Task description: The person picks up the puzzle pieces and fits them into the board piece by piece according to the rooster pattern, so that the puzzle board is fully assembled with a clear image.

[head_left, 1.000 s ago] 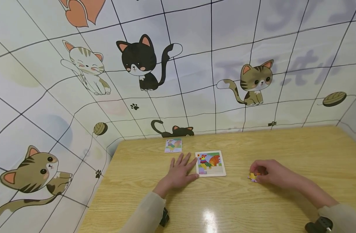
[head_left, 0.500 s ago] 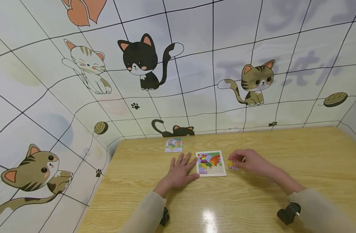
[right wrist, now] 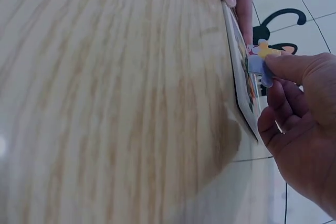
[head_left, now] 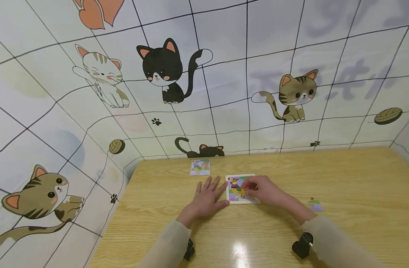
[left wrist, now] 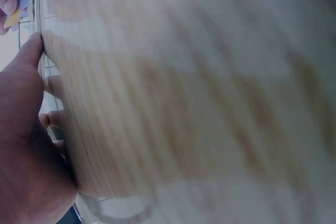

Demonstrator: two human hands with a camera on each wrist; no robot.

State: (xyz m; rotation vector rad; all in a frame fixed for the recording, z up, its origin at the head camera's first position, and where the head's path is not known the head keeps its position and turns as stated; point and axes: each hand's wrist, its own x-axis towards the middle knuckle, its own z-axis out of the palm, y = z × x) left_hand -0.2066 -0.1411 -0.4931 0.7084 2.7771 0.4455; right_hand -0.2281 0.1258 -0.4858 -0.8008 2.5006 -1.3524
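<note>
A square rooster jigsaw puzzle in a pale frame lies on the wooden table. My left hand lies flat with fingers spread, thumb and index finger at the frame's left edge. Over the puzzle's right half, my right hand pinches a puzzle piece between thumb and fingers. That piece is yellow and lilac, and the right wrist view has it tilted, close above the puzzle. The left wrist view also catches the piece in the fingers. Part of the rooster is hidden behind my right hand.
Another puzzle piece, green and lilac with a red spot, lies on the table to the right of my right forearm. A small rooster picture card is behind my left hand. A cat-printed wall covering rises at the table's back edge.
My right hand has picked up the yellow and lilac piece from the table on the right and carried it left over the puzzle. The left hand stays in place.
</note>
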